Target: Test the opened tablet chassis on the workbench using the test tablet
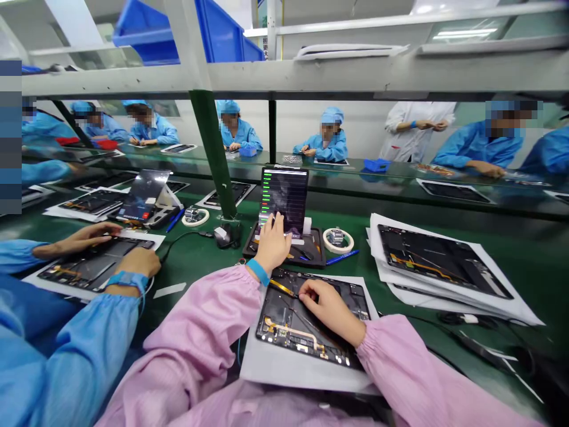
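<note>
Directly below the camera: opened tablet (306, 332), back cover off, lying flat on a white sheet (275, 370) at the near edge of the green surface (200, 261). A gold flex cable runs across its lower left.

Just behind it is a black tray (311, 254) with a test tablet (284, 196) propped upright, its screen lit with green bars. A tape roll (338, 241) and a blue pen (341, 257) lie right of the tray, a mouse (226, 235) left of it. A stack of opened units (444, 261) on sheets sits well apart to the right. At left, the co-worker's hands (133, 262), in blue sleeves, rest on another unit.

The left wrist hides the opened tablet's upper left corner.

Right hand (331, 308): grip loose, fingers curled, tips pressing the board's upper middle, grasping nothing visible. Left hand (272, 242): grip released, fingers extended, tips touching the lower part of the upright screen.
</note>
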A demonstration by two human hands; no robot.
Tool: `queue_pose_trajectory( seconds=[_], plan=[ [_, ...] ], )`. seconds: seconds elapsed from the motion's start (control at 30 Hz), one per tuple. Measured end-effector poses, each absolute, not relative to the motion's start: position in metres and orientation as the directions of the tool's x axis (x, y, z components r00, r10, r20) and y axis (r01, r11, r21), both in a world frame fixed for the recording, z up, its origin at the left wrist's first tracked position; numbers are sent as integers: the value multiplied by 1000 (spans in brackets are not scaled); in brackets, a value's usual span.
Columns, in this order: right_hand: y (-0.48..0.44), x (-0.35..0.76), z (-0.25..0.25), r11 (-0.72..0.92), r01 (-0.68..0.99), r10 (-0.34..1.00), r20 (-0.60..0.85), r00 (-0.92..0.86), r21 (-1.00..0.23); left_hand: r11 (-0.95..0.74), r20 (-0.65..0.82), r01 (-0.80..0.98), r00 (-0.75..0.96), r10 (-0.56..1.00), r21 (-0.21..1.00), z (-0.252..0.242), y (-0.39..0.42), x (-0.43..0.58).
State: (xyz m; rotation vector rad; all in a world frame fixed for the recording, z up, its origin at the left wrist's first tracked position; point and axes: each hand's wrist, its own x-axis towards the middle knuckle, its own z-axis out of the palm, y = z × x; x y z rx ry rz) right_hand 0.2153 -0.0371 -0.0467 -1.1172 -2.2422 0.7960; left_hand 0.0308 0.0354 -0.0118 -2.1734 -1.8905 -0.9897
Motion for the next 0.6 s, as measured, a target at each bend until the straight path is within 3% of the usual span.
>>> queue_pose_trajectory(
  seconds=[0.17,0.37,0.5,0.57,0.6],
  plan=[
    [-38,217,-45,498,526,822,183,-538,-690,-219,516,945,66,854,242,-20,61,32],
    [-36,212,-50,530,551,814,204,-544,-644,-150,359,962,60,931,228,23,23,60],
    [-40,224,-18,574,620,760,68,-646,-535,-248,100,922,228,968,296,37,-13,101],
    [-44,245,14,599,670,748,8,-664,-439,-300,101,885,283,954,355,29,-19,114],
    [-46,259,32,602,694,769,53,-637,-395,-329,126,866,304,944,376,22,-19,118]
  ],
)
